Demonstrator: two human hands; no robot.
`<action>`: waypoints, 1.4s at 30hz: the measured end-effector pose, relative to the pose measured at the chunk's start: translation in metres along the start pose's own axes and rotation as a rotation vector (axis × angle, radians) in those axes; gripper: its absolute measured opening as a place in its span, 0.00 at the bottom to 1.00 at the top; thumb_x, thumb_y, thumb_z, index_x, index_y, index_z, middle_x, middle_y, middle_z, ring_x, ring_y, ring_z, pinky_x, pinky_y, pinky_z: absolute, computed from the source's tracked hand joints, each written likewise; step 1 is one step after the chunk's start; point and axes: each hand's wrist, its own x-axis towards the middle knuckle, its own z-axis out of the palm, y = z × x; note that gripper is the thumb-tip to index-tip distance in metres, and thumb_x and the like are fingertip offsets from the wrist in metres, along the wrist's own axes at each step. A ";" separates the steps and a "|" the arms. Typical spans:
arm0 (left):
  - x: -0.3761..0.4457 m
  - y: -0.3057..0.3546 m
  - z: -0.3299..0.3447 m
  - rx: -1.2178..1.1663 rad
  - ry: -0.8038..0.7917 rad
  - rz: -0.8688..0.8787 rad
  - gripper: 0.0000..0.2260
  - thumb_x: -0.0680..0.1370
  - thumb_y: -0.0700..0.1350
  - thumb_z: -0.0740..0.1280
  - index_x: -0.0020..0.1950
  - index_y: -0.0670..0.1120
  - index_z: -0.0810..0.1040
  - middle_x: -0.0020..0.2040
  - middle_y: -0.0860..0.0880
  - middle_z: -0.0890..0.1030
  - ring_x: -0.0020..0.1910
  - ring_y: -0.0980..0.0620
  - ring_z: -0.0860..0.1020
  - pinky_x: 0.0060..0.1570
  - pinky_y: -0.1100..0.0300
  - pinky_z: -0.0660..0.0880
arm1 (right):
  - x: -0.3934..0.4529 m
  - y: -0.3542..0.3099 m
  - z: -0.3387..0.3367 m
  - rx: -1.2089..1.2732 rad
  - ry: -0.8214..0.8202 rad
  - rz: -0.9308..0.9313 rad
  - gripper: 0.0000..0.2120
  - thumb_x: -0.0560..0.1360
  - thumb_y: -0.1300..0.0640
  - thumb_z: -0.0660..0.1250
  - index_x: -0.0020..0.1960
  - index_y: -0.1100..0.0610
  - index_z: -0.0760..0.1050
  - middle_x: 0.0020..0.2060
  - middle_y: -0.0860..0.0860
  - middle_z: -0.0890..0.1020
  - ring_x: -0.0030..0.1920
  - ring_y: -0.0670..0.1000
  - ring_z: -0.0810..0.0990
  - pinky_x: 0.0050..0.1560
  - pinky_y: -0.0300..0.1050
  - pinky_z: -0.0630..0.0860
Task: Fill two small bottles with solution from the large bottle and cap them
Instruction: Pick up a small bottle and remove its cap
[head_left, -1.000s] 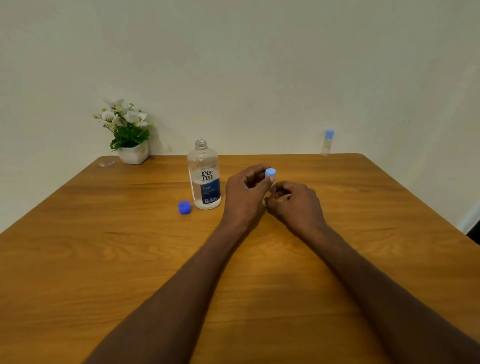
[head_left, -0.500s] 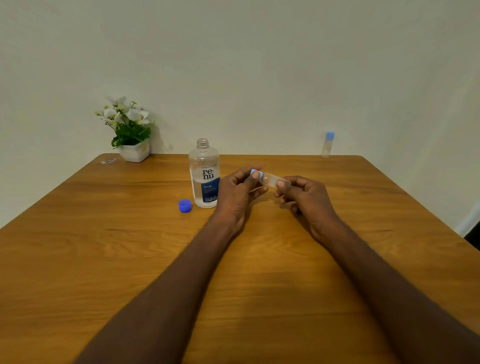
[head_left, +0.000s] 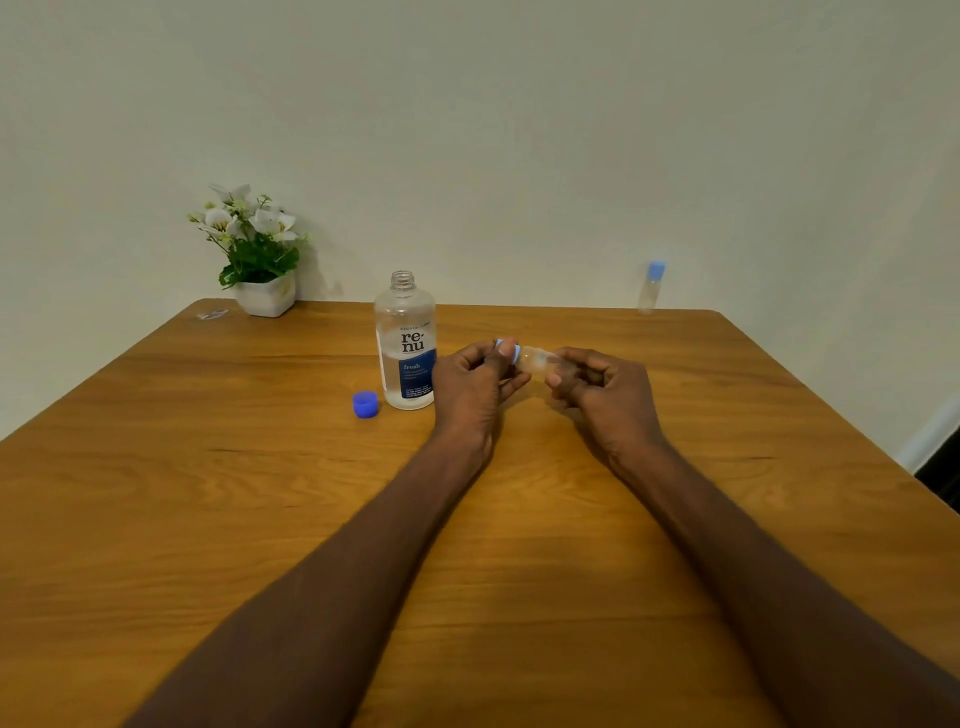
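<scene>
well, the small bottle (head_left: 537, 360) lies nearly on its side in the air above the table (head_left: 208, 493), held between both hands. its long axis runs left to right, with the light blue cap (head_left: 508, 348) pointing left toward the big bottle (head_left: 405, 343) and the clear body running right, tipped a little downward at that end. the left hand (head_left: 475, 387) pinches the cap between thumb and curled fingers; the right hand (head_left: 605, 389) grips the body, fingers wrapped round it so the far end is hidden.

counting it out: two small bottles, the one in the hands and a second small bottle (head_left: 651, 287) standing upright with its blue cap on, at the far right edge of the table by the wall, well apart from everything else. one big bottle, upright, open at the neck, just left of the left hand, with clear liquid in it. one dark blue cap (head_left: 365, 404) on the wood, just beside the big bottle's base on its left. one white pot of flowers (head_left: 260, 260) in the far left corner, with a small clear scrap (head_left: 212, 314) lying near it.
</scene>
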 end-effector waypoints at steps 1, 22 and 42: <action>0.001 0.000 -0.001 -0.014 0.009 -0.005 0.03 0.80 0.39 0.71 0.50 0.40 0.84 0.52 0.40 0.85 0.48 0.48 0.85 0.45 0.58 0.85 | 0.000 0.000 0.001 -0.002 -0.004 -0.006 0.15 0.73 0.65 0.77 0.57 0.52 0.84 0.47 0.54 0.88 0.43 0.49 0.86 0.44 0.47 0.84; 0.006 0.004 -0.007 0.022 -0.038 0.007 0.09 0.80 0.38 0.71 0.60 0.41 0.84 0.52 0.51 0.85 0.50 0.53 0.81 0.54 0.58 0.83 | 0.004 -0.016 -0.004 0.123 -0.090 0.244 0.13 0.82 0.49 0.68 0.59 0.58 0.80 0.46 0.59 0.85 0.35 0.50 0.80 0.32 0.43 0.75; 0.012 0.001 -0.010 0.044 -0.034 0.033 0.09 0.80 0.37 0.70 0.60 0.39 0.84 0.57 0.49 0.85 0.52 0.52 0.81 0.49 0.61 0.81 | 0.006 -0.014 -0.012 0.138 -0.196 0.236 0.13 0.78 0.62 0.72 0.62 0.60 0.78 0.46 0.59 0.83 0.38 0.51 0.79 0.33 0.43 0.74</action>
